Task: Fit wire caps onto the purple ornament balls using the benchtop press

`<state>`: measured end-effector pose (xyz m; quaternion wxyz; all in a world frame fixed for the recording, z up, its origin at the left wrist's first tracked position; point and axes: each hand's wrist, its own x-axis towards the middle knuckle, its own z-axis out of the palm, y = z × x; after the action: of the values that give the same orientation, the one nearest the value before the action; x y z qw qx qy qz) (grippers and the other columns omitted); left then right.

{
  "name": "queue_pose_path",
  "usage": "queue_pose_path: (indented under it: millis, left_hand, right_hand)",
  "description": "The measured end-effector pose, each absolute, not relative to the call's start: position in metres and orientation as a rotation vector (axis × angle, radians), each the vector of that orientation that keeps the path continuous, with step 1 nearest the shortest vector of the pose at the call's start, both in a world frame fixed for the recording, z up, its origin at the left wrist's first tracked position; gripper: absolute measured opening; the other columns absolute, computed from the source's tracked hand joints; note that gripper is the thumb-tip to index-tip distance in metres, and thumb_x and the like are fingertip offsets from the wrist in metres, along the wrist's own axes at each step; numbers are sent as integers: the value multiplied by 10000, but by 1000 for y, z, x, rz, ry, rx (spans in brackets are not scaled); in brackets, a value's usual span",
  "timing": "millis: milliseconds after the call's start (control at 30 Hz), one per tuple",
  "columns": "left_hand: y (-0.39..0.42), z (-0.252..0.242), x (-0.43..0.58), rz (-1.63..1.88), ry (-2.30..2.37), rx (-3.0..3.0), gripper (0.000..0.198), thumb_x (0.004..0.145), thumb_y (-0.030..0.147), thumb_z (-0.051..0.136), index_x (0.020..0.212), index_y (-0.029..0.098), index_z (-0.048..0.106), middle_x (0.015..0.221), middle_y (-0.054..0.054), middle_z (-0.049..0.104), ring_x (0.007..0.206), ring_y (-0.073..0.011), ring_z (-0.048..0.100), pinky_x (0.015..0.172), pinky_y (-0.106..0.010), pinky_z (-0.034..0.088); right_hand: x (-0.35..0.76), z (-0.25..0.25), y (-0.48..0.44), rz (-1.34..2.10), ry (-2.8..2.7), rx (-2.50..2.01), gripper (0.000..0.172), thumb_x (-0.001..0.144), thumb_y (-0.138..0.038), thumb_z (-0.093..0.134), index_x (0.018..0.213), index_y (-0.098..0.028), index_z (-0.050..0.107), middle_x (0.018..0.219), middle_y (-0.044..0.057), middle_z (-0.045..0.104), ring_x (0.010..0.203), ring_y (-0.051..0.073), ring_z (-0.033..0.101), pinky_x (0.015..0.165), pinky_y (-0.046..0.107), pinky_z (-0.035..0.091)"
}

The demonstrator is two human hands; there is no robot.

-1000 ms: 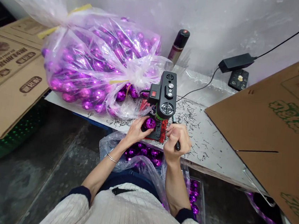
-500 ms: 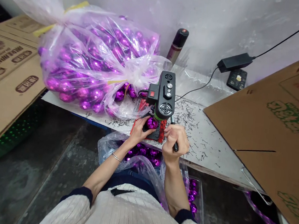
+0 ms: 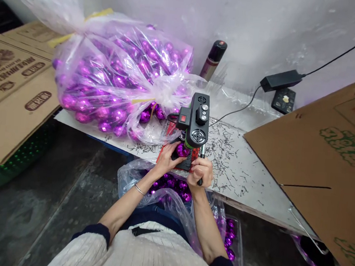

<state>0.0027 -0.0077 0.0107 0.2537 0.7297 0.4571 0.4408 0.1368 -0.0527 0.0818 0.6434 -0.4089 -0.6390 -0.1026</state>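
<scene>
Nearest to us, just below both hands, an open clear bag (image 3: 133,174) of purple balls sags under the bench edge. Our left hand (image 3: 168,159) has its fingers closed around a single purple ball (image 3: 182,150), keeping it under the head of a small black machine (image 3: 198,120). Just right of it, our right hand (image 3: 201,173) is fisted tight on the machine's lever (image 3: 202,154). Beyond the right hand, short dark wire scraps (image 3: 224,142) litter the bench (image 3: 254,187). Farther off, up and left of the left hand, lies a big tied bag (image 3: 123,76) of purple balls, and a spray can (image 3: 213,58) stands by the wall behind the machine.
</scene>
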Motion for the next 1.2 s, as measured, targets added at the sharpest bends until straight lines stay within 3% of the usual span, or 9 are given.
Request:
queue_pose_path:
  millis: [300,433,633,800,867,933,1000,1200]
  left_hand:
    - [-9,15,6,1182,1214,1928,592,903,464,767,1400,199,587,1292,-146,718,1224,-302,680,1060,-483,545]
    - [-7,11,7,1219,1212,1930,648,876,484,792,1411,190,573,1314,-157,706,1232,-312,678,1077,-503,540]
    - [-48,5,-15,1222,1121,2224,667,964,489,680,1525,207,455,1398,-178,652,1329,-308,627,1147,-559,482]
    - [-86,8,-44,1078,935,2532,861,853,708,697,1511,186,506,1434,-217,617,1341,-345,596,1158,-569,459]
    - [-67,16,-49,1145,1012,2479,728,930,675,617,1469,188,558,1420,-201,633,1333,-326,603,1145,-532,479]
    - [-25,30,-51,1249,1265,2314,484,1056,495,473,1416,201,605,1398,-175,656,1329,-293,614,1143,-497,484]
    - [31,44,-51,1308,1580,2073,440,1081,371,397,1406,161,605,1392,-204,653,1332,-316,610,1160,-527,460]
    - [141,66,-44,880,1900,1889,635,904,308,730,1443,38,531,1257,-281,676,1178,-425,686,1027,-543,533]
  right_hand:
    - [135,78,-51,-292,-1513,-900,335,1063,-261,396,741,-230,483,721,-17,566,611,115,583,650,305,514]
    - [134,109,-53,-204,-1405,-964,354,1045,-217,422,699,-220,493,694,-14,569,620,121,581,619,294,479]
    - [136,159,-54,-65,-1397,-1035,328,996,-144,505,676,-209,529,657,-17,589,643,127,599,633,290,443]
    - [135,145,-59,-89,-1451,-998,302,987,-116,484,708,-213,547,667,-18,590,671,138,617,650,295,449]
    - [134,138,-61,-97,-1448,-1002,290,982,-106,481,723,-215,550,671,-17,593,683,143,626,652,298,452]
    - [134,135,-62,-106,-1442,-1003,290,979,-100,481,721,-217,545,667,-16,589,685,147,629,648,302,451]
    - [133,135,-62,-110,-1446,-1005,296,976,-98,480,712,-220,535,668,-14,587,682,149,625,636,306,445]
    - [134,135,-63,-111,-1468,-1016,297,977,-96,461,715,-222,524,683,-7,586,674,149,615,629,312,446]
